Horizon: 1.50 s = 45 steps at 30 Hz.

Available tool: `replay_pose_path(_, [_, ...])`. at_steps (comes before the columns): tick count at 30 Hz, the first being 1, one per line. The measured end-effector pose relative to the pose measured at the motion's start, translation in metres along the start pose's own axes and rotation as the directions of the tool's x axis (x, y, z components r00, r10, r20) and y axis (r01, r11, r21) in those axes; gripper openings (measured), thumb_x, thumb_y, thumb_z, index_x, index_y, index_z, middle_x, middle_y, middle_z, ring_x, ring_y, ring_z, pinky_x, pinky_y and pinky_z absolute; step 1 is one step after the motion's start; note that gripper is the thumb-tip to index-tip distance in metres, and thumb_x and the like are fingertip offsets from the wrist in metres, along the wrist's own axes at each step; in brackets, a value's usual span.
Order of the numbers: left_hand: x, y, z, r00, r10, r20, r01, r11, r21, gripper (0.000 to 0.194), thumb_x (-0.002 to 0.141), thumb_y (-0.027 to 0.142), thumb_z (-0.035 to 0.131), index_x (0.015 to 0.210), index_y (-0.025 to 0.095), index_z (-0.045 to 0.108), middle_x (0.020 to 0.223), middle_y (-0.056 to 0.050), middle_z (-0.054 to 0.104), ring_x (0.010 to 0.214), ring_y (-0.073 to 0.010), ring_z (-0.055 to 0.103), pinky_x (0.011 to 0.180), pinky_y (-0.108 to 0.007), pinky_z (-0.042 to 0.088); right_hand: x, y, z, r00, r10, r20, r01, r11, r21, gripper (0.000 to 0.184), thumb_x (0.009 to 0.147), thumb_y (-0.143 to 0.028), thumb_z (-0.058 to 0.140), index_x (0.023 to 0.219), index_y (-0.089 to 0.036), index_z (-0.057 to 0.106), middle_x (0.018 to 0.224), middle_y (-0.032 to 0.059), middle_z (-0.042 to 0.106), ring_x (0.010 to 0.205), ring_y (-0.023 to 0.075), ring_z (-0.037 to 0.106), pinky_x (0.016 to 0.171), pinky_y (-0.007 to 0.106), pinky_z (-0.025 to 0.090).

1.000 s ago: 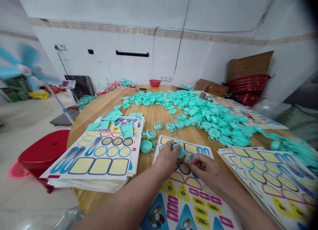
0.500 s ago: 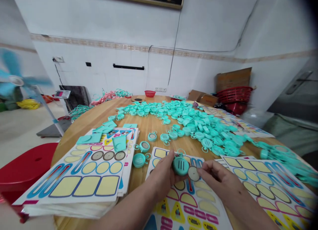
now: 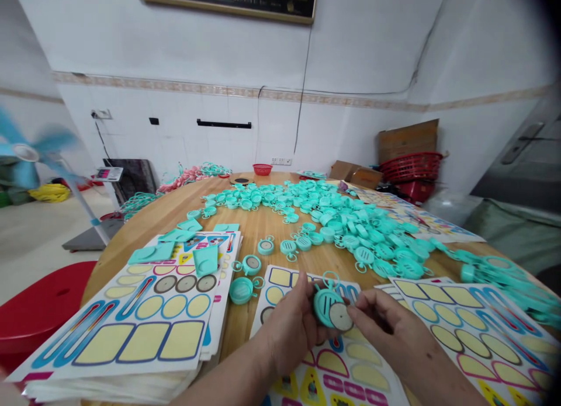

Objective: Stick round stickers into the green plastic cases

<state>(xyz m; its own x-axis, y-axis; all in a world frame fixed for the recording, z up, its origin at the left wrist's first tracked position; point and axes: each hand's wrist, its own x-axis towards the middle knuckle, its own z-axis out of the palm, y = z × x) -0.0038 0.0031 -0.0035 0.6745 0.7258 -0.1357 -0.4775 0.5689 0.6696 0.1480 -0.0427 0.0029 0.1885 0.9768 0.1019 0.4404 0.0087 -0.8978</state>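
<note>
My left hand (image 3: 291, 327) grips a round teal plastic disc (image 3: 325, 305) with slots and a small loop, held just above a sticker sheet (image 3: 346, 365). My right hand (image 3: 385, 327) pinches a round grey sticker (image 3: 340, 316) and presses it against the disc's face. Both hands hover over the near middle of a round wooden table (image 3: 263, 219). Three similar teal discs (image 3: 243, 289) lie just left of the sheet.
A large heap of teal discs (image 3: 350, 219) covers the table's middle and right. Stacked sticker sheets (image 3: 144, 312) lie at the left, more sheets (image 3: 477, 318) at the right. A red stool (image 3: 39, 306) and a spinning fan (image 3: 26, 155) stand at the left; red baskets (image 3: 412, 163) sit far right.
My left hand lifted the teal disc off the sheet and turned its face up. My right hand peeled a round grey sticker and brought it onto the disc. The view tilted upward.
</note>
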Motion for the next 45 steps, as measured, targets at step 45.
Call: replay_pose_path(45, [-0.003, -0.006, -0.001, 0.958, 0.285, 0.031, -0.239, 0.734, 0.635, 0.021, 0.081, 0.031, 0.051, 0.092, 0.016, 0.060, 0.082, -0.002, 0.058, 0.075, -0.0135, 0.050, 0.068, -0.022, 0.040, -0.001, 0.018, -0.004, 0.951, -0.304, 0.051, 0.289, 0.820, -0.495, 0.022, 0.083, -0.046, 0.047, 0.090, -0.026, 0.055, 0.088, 0.0051, 0.064, 0.082, 0.0242, 0.063, 0.069, 0.036, 0.049])
